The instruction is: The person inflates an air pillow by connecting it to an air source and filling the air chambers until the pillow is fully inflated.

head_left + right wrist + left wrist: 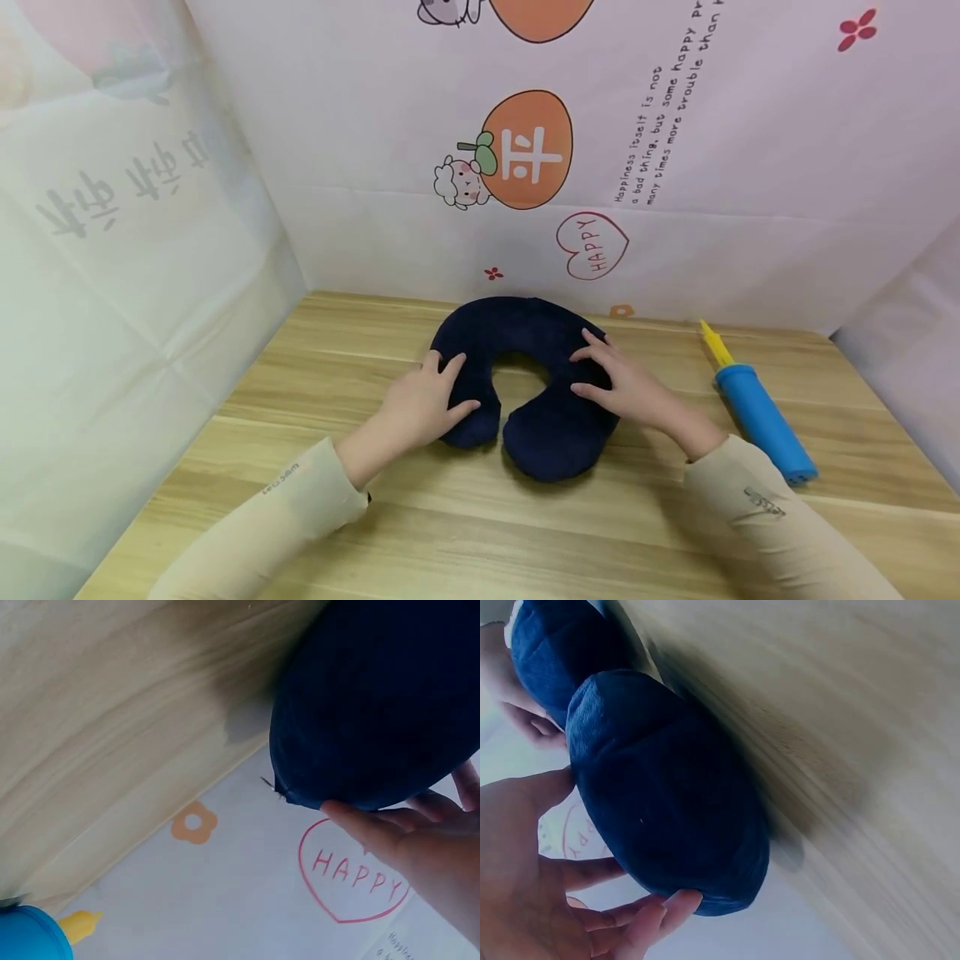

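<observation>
A dark navy U-shaped neck pillow (517, 325) lies on the wooden table, its two rounded ends pointing toward me. My left hand (423, 400) rests on its left arm, thumb and index finger spread over the top. The left wrist view shows that hand's fingers (592, 874) touching the pillow's outer side, with a gap at the palm. On the right arm of the pillow lies my right hand (618, 379), its fingers spread across the plush top. From the right wrist, a small tag or zipper end shows at the pillow's edge (281, 791).
A blue hand pump (765, 421) with a yellow nozzle (716, 342) lies to the right of the pillow, near my right sleeve. Behind the table (315, 367) hangs a white printed sheet (375, 167), and another (142, 292) hangs along the left side.
</observation>
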A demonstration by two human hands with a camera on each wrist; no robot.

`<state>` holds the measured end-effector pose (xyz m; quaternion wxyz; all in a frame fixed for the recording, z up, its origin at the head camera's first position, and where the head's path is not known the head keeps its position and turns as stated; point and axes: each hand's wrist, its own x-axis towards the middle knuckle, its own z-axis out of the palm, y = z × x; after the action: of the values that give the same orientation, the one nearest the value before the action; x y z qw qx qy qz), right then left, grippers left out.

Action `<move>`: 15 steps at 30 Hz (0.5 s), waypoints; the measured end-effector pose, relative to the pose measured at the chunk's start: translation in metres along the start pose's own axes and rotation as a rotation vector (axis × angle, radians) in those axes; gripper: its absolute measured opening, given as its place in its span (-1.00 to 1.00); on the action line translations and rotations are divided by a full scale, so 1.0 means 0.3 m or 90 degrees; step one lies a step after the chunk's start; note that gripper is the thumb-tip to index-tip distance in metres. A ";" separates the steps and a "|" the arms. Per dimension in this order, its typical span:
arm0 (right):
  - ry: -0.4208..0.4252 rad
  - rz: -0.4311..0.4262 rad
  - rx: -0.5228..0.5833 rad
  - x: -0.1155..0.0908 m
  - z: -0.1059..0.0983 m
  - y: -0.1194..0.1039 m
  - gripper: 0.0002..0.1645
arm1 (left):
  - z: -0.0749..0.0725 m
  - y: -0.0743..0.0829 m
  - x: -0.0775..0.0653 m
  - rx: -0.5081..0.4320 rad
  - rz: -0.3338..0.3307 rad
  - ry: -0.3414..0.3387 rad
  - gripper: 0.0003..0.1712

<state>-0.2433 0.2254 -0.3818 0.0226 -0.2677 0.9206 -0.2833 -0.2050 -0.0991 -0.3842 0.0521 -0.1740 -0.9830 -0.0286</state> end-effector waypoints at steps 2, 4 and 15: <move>-0.005 0.010 0.007 0.000 -0.007 0.006 -0.43 | -0.007 0.007 -0.006 -0.004 0.004 0.001 -0.13; -0.007 0.019 0.010 0.000 -0.015 0.012 -0.36 | -0.014 0.009 -0.003 -0.019 0.010 0.010 -0.17; -0.031 -0.018 0.040 0.026 -0.044 0.081 -0.35 | 0.011 -0.040 0.126 -0.123 0.059 -0.008 -0.13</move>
<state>-0.2642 0.2451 -0.3827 0.0494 -0.2863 0.9066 -0.3061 -0.2448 -0.0973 -0.3838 0.0304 -0.2235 -0.9669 -0.1194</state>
